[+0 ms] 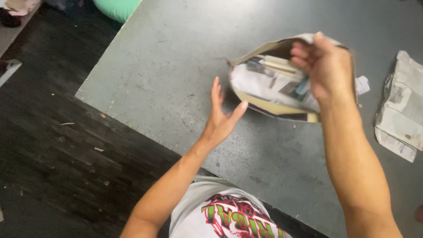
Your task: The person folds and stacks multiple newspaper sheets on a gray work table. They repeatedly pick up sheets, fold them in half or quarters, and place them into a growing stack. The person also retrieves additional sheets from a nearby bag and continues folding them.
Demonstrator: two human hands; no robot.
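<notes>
A paper bag (282, 83) made of newspaper, with tan edges and grey printed panels, hangs above the right half of the grey table (167, 75). Its mouth gapes toward the camera, an oval whose long axis runs from upper left to lower right. The right hand (324, 70) pinches the bag's upper rim between curled fingers and thumb, closed firmly on the paper. The left hand (220, 117) is spread open, fingers straight, holding nothing, just beside the bag's left end; whether it touches the paper I cannot tell. 1 flat stack of folded newspaper (403, 105) lies at the table's right edge, well apart. A green cushion (116, 8) sits beyond the table's far corner.
</notes>
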